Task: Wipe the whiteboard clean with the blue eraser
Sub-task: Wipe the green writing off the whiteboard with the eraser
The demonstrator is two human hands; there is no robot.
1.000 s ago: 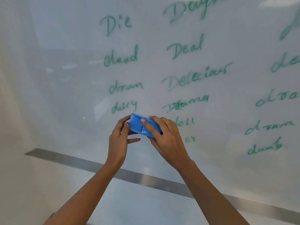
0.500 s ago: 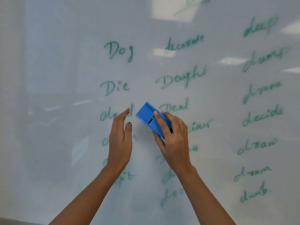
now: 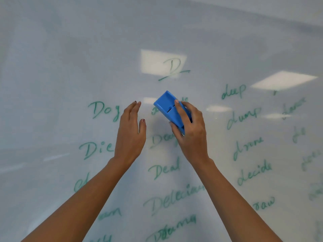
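The whiteboard [image 3: 73, 67] fills the view, covered with green handwritten words in columns under an underlined letter D [image 3: 172, 69]. My right hand [image 3: 191, 135] grips the blue eraser [image 3: 168, 109], tilted, over the word at the top of the middle column, just below the D. My left hand [image 3: 130, 132] is raised beside it on the left with fingers straight and empty, between "Dog" and the eraser. Whether the eraser touches the board cannot be told.
Green words run down the left, middle and right columns, some hidden behind my forearms. Ceiling light reflections [image 3: 283, 80] show on the glossy board. The upper part of the board bears no writing.
Both hands and my view have risen up the board. My left hand let go of the eraser, which now sits by the top row instead of near the bottom tray.
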